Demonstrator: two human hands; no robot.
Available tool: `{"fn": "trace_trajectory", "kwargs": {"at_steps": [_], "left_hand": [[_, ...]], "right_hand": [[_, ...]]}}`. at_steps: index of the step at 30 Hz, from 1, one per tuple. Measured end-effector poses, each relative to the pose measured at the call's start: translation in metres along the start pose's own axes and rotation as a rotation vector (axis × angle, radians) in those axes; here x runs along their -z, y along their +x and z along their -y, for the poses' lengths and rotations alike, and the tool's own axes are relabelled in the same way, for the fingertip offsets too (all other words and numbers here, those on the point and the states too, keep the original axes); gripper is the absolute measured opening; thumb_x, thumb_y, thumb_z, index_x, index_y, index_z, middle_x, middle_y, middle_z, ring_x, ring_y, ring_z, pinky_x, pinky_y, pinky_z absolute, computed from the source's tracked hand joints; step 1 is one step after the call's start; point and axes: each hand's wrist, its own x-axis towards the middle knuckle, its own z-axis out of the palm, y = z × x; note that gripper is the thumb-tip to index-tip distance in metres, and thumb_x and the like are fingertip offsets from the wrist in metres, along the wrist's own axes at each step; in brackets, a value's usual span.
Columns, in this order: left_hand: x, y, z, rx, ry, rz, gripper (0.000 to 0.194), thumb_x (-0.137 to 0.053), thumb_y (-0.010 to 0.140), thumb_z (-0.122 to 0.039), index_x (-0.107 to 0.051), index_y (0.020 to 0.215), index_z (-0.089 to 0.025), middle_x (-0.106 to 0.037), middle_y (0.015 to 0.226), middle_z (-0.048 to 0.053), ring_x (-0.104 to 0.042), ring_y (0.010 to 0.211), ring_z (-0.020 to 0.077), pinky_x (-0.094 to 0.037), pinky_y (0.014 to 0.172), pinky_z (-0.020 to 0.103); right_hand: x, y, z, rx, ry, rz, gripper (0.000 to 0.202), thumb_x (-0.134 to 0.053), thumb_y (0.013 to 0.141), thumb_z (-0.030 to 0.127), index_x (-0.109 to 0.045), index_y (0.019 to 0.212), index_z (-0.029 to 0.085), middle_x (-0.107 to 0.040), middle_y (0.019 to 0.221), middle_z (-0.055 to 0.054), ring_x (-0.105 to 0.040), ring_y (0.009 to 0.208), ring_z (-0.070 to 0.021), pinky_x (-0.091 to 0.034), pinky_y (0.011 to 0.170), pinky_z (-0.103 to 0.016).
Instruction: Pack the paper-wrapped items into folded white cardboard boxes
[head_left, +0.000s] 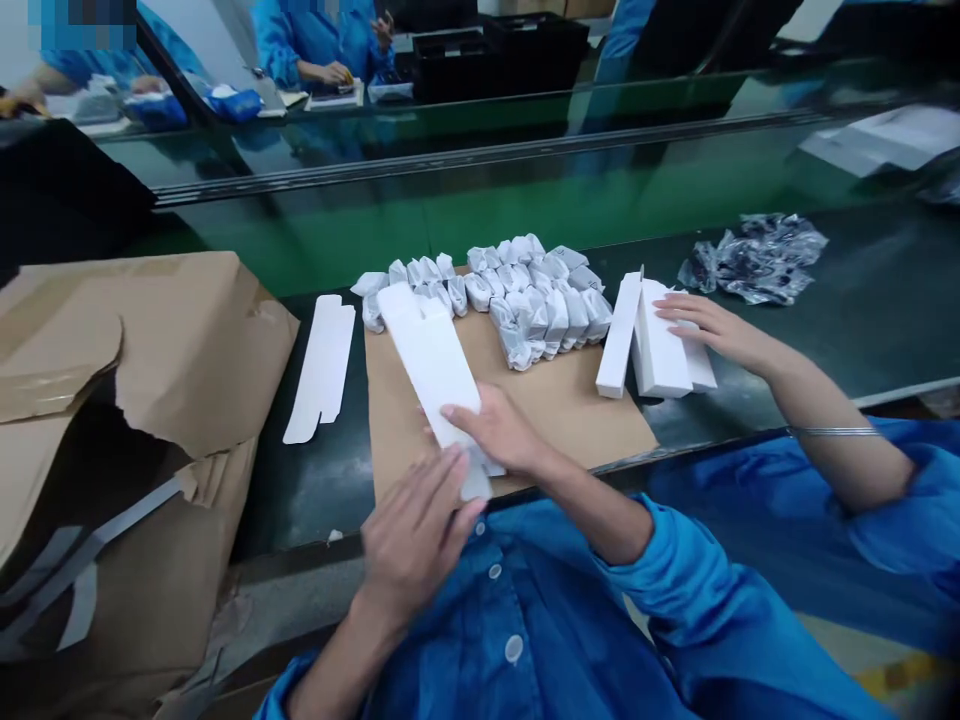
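Dark worktop point(289, 500); right hand point(501, 430) pinching white carton point(431, 360), thumb uppermost; left hand point(409, 535), fingers extended, at near end, grip unclear.

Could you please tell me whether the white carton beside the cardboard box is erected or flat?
Flat: the white carton lies thin on the dark tabletop, its end flaps spread.

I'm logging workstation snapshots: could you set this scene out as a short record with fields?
Held: long white cardboard carton, in the right hand
Lower end: left hand, touching the carton
Centre: lumpy white wrapped bundles at the back of a flat brown cardboard sheet
Left side: flat white cardboard blank; torn brown cardboard box
Right side: co-worker's hand on white rectangular cartons; crumpled shiny plastic
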Motion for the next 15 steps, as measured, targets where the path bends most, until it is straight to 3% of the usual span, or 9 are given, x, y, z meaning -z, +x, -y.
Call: {"fn": "trace_trajectory", "kwargs": {"at_steps": [3, 5, 7, 9, 11, 13, 15], "left_hand": [[0.028, 0.011, 0.012, 0.394, -0.212, -0.179, 0.068, -0.075, 0.081, -0.037, -0.050, 0.143, -0.025, -0.060, 0.139, 0.010, -0.057, 0.128, 0.0275, -0.051, 0.102, 0.039], [0.037, 0.022, 0.028, 0.664, -0.361, -0.024, 0.054, -0.076, 0.078, -0.046, -0.064, 0.124, -0.021, -0.070, 0.119, 0.010, -0.066, 0.111, 0.0283, -0.058, 0.088, 0.039], [0.034, 0.031, 0.038, 0.856, -0.494, 0.157, 0.036, -0.075, 0.078, -0.048, -0.073, 0.097, -0.018, -0.074, 0.084, 0.005, -0.071, 0.077, 0.0218, -0.059, 0.068, 0.032], [0.023, 0.035, 0.040, 1.015, -0.669, 0.101, 0.032, -0.075, 0.077, -0.047, -0.071, 0.086, -0.016, -0.070, 0.072, 0.002, -0.066, 0.061, 0.0169, -0.057, 0.056, 0.028], [0.015, 0.034, 0.038, 1.116, -0.878, 0.013, 0.034, -0.078, 0.074, -0.045, -0.070, 0.088, -0.015, -0.071, 0.079, 0.003, -0.067, 0.063, 0.0166, -0.058, 0.054, 0.028], [0.015, 0.032, 0.039, 1.149, -1.062, 0.121, 0.037, -0.079, 0.072, -0.045, -0.071, 0.091, -0.014, -0.072, 0.085, 0.006, -0.069, 0.065, 0.0181, -0.059, 0.053, 0.028], [0.021, 0.029, 0.044, 1.135, -1.167, 0.350, 0.041, -0.079, 0.072, -0.044, -0.072, 0.099, -0.014, -0.073, 0.084, 0.008, -0.069, 0.061, 0.0188, -0.060, 0.050, 0.030]], "right_hand": [[0.049, -0.007, 0.020, -0.046, -0.270, 0.449, 0.031, -0.070, 0.084, 0.039, -0.066, 0.100, 0.012, -0.069, 0.096, -0.003, -0.061, 0.082, -0.0159, -0.049, 0.069, -0.024], [0.067, -0.016, 0.036, -0.042, -0.493, 0.646, 0.031, -0.069, 0.087, 0.040, -0.067, 0.100, 0.012, -0.070, 0.094, -0.004, -0.062, 0.080, -0.0161, -0.048, 0.069, -0.024], [0.064, -0.028, 0.044, 0.025, -0.796, 0.540, 0.037, -0.066, 0.090, 0.041, -0.065, 0.113, 0.012, -0.071, 0.099, -0.008, -0.065, 0.085, -0.0205, -0.049, 0.073, -0.029], [0.050, -0.040, 0.040, 0.180, -1.115, 0.258, 0.057, -0.067, 0.089, 0.046, -0.055, 0.133, 0.011, -0.068, 0.113, -0.016, -0.064, 0.099, -0.0287, -0.051, 0.083, -0.039], [0.036, -0.050, 0.030, 0.367, -1.322, 0.050, 0.074, -0.067, 0.088, 0.048, -0.043, 0.144, 0.006, -0.063, 0.124, -0.023, -0.061, 0.108, -0.0344, -0.050, 0.089, -0.047], [0.032, -0.057, 0.020, 0.508, -1.382, 0.048, 0.071, -0.062, 0.092, 0.045, -0.040, 0.146, 0.003, -0.061, 0.128, -0.025, -0.060, 0.111, -0.0348, -0.049, 0.091, -0.049], [0.038, -0.059, 0.015, 0.580, -1.328, 0.106, 0.065, -0.056, 0.096, 0.044, -0.041, 0.146, 0.006, -0.060, 0.132, -0.023, -0.057, 0.116, -0.0324, -0.048, 0.095, -0.048]]}}
